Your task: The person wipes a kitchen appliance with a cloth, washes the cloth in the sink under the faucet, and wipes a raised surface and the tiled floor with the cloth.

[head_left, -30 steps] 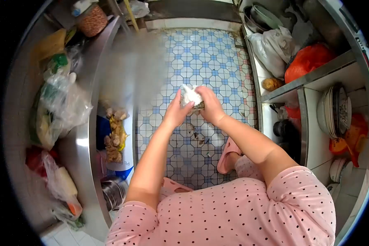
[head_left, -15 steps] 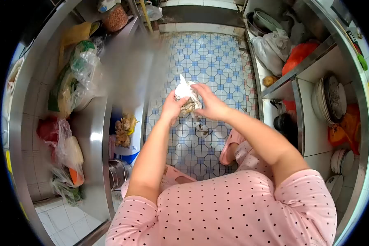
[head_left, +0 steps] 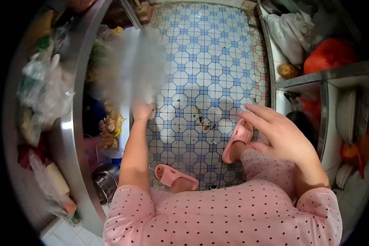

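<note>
- Pale thing [head_left: 152, 114]: right at left hand [head_left: 142, 112], mostly hidden by hand and blur; long axis unclear.
- Left grip: can't tell if clenched on it; knobbly roots [head_left: 109, 138] nearby.
- Right hand [head_left: 290, 138]: well apart, farther from it; grip released, fingers spread, nearest pink slipper [head_left: 238, 137].

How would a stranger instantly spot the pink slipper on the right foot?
Find the blue-and-white tiled floor, then the spread right hand at its right side. Just left of that hand in the picture is the pink slipper; unlike its mate, which points leftward, this one points toward the top.
</note>
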Demonstrator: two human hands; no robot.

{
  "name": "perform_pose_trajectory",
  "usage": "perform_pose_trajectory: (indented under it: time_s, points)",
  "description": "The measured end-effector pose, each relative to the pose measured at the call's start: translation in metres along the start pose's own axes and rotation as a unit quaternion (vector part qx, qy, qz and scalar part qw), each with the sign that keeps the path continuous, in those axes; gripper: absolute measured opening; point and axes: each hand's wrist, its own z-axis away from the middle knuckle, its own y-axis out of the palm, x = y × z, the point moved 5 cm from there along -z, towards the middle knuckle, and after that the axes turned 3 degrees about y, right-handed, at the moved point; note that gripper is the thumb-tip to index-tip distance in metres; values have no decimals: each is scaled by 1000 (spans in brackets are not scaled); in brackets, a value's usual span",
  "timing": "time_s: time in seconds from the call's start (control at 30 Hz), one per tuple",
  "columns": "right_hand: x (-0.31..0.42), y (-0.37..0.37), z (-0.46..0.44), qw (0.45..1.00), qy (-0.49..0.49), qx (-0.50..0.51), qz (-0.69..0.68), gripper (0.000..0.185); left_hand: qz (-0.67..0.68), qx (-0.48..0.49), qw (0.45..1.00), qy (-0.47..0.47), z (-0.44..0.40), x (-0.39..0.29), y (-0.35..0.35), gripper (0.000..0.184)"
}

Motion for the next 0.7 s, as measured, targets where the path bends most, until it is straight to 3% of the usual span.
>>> perform_pose_trajectory:
  time_s: [0.1, 0.13, 0.2, 0.27, 0.33, 0.43, 0.5, 0.6, 0.63, 0.7]
  points:
    - [-15, -1, -9, 997, 13, 51, -60, 69, -64, 12, 992, -104, -15, 38, 55, 59]
    - [-23, 2, -13, 995, 24, 65, -68, 69, -86, -13, 990, -110, -19, 24, 58, 59]
    - [-38, 10, -16, 990, 48, 97, -87, 70, -81, 60, 991, -84, -22, -15, 68, 60]
    - [-47, 16, -19, 987, 61, 123, -83, 71, -93, 64, 993, 21, -5, -32, 115, 59]
    - [-53, 17, -19, 985, 66, 132, -88, 72, -68, 69, 970, 224, 39, -76, 139, 57]
    - [-51, 11, -19, 989, 52, 105, -91, 72, 56, 127, 956, 260, 67, -88, 131, 53]
    - [-55, 8, -19, 990, 56, 88, -97, 72, 132, 25, 968, 210, 28, -69, 102, 42]
    - [-61, 17, -13, 986, 81, 85, -119, 72, 4, -139, 974, 176, -61, -42, 47, 39]
    - [-65, 20, -10, 985, 92, 90, -113, 71, -26, -140, 972, 188, -96, -17, 62, 40]
    - [-67, 24, -8, 983, 115, 102, -99, 71, -34, -90, 981, 168, -98, -56, 69, 38]
